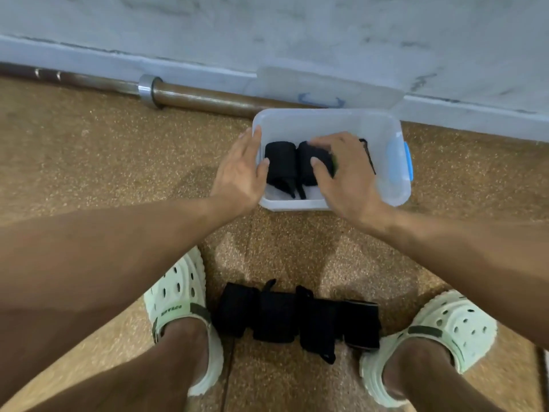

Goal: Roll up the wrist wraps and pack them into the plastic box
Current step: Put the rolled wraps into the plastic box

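Clear plastic box (386,126): braced by flat left hand (240,171) | black rolled wrist wrap (318,165): gripped by right hand (347,176) | four rolled wraps (297,319): on floor

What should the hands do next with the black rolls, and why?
Probably let go: the right hand is setting a second rolled wrap beside the first in the plastic box. Then reach for the rolls on the floor, waiting between the shoes.
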The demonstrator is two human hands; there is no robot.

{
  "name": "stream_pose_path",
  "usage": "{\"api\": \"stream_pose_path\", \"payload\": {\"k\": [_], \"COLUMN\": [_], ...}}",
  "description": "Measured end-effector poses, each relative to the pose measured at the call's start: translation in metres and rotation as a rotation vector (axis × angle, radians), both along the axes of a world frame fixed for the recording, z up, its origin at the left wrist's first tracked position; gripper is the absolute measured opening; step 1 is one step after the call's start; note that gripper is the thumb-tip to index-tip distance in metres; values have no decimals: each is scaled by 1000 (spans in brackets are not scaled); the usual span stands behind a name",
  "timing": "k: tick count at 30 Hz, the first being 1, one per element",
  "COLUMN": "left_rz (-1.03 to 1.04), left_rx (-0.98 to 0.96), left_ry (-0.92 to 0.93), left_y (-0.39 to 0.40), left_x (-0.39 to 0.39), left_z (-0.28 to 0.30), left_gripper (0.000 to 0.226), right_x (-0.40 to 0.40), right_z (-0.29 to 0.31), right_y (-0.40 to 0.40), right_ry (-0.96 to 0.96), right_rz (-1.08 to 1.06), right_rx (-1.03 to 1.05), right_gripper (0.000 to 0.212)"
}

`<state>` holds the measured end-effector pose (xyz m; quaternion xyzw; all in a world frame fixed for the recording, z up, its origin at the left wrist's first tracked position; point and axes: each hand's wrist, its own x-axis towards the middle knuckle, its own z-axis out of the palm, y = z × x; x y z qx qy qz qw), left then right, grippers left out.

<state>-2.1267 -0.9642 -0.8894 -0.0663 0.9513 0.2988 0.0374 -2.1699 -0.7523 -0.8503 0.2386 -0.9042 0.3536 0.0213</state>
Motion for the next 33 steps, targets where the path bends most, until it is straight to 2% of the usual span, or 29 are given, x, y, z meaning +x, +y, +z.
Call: {"api": "stream_pose_path", "payload": {"k": [2,4,5,7,9,11,14,16,21,26,30,33], "left_rz": [-34,-49,-42,-8,21,21,8,3,3,-3,-12,-25], "left_rx": [-20,-37,-44,-60,-67,-54,-39,-27,-11,-13,1,8], "left_ry": [-28,-65,-88,-134,-158,-147,-119,-97,-87,-109,-116,-94], "left_y": [-4,-5,-5,-1,2,3,0,0,-1,-1,-1,-3], "left_x": [3,6,6,5,4,4,6,7,8,7,9,10], "left_z": [0,-1,-1,1,1,0,-2,-2,-3,-1,0,0], "left_gripper": [67,69,69,69,70,70,71,71,71,72,72,72], "right_x": [35,68,82,108,127,138,141,140,137,145,136,117], "right_z": [8,4,-3,-25,-45,-58,-71,-76,-83,-86,-62,-22], "right_y": [-7,-16,-20,-27,-36,-49,-70,-81,-87,-73,-62,-41], "right_ry": [-12,-208,-345,-573,-594,-575,-722,-751,-746,-750,-741,-682], "right_rz": [191,426,532,697,811,877,869,891,904,817,650,659], "right_rx": [-79,41,178,461,572,564,611,682,691,500,357,293], "right_gripper": [14,12,20,49,70,81,100,103,86,75,64,65]}}
